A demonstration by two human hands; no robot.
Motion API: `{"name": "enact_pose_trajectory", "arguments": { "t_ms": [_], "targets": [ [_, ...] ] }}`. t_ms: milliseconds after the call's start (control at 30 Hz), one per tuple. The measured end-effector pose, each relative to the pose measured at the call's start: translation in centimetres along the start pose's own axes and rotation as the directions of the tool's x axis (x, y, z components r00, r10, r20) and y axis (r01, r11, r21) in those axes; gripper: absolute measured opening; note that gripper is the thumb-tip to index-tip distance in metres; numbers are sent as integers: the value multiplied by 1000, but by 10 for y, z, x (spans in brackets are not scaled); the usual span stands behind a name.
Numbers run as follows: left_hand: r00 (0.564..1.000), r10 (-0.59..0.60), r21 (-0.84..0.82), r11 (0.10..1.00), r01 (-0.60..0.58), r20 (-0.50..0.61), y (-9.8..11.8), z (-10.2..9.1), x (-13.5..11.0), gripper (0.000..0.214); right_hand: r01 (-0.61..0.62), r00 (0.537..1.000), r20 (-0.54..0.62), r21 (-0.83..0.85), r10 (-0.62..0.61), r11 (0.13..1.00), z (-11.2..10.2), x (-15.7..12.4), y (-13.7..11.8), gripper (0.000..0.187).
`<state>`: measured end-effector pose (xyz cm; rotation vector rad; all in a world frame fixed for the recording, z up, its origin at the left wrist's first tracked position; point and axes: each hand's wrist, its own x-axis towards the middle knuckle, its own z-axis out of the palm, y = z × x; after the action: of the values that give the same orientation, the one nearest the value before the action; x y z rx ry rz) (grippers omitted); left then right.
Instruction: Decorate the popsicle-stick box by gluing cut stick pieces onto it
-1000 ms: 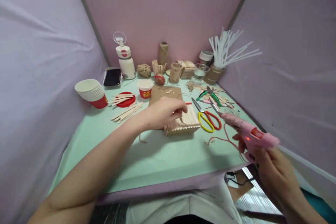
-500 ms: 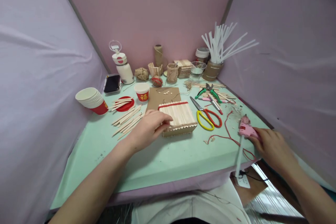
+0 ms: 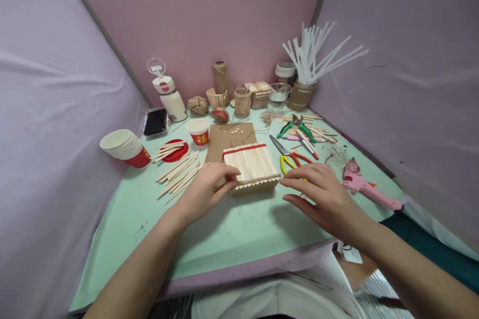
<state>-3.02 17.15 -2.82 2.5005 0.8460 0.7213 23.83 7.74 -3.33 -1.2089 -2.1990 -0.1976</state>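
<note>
A small box made of craft sticks (image 3: 251,165) stands at mid-table, with a red cord along its back edge and a twine braid along its front edge. My left hand (image 3: 209,187) is at its front left corner, index finger over the top edge and thumb below, gripping the edge. Just off the box's right side, my right hand (image 3: 320,192) is open, fingers apart, with nothing in it. Behind that hand lie scissors (image 3: 286,159) with yellow and orange handles, partly covered. A pink glue gun (image 3: 368,189) lies on the table's right side.
Loose sticks (image 3: 179,179) and stacked paper cups (image 3: 125,147) are on the left. Green-handled pliers (image 3: 297,127) and a pen (image 3: 307,145) lie behind the scissors. A jar of glue sticks (image 3: 302,94), twine balls and a white bottle (image 3: 172,104) line the back.
My right hand has let go of the glue gun and moved left to beside the box. The glue gun now lies turned on the table. My left hand stays at the box's corner.
</note>
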Motion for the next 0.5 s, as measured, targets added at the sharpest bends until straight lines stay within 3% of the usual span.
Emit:
{"name": "enact_pose_trajectory", "arguments": {
  "t_ms": [200, 500],
  "targets": [
    [999, -39, -50, 998, 40, 5, -4, 2, -3, 12, 82, 997, -16, 74, -81, 994, 38, 21, 13, 15],
    [999, -31, -98, 995, 34, 33, -5, 2, -6, 11, 168, 985, 19, 86, -170, 982, 40, 18, 18, 23]
  ]
}}
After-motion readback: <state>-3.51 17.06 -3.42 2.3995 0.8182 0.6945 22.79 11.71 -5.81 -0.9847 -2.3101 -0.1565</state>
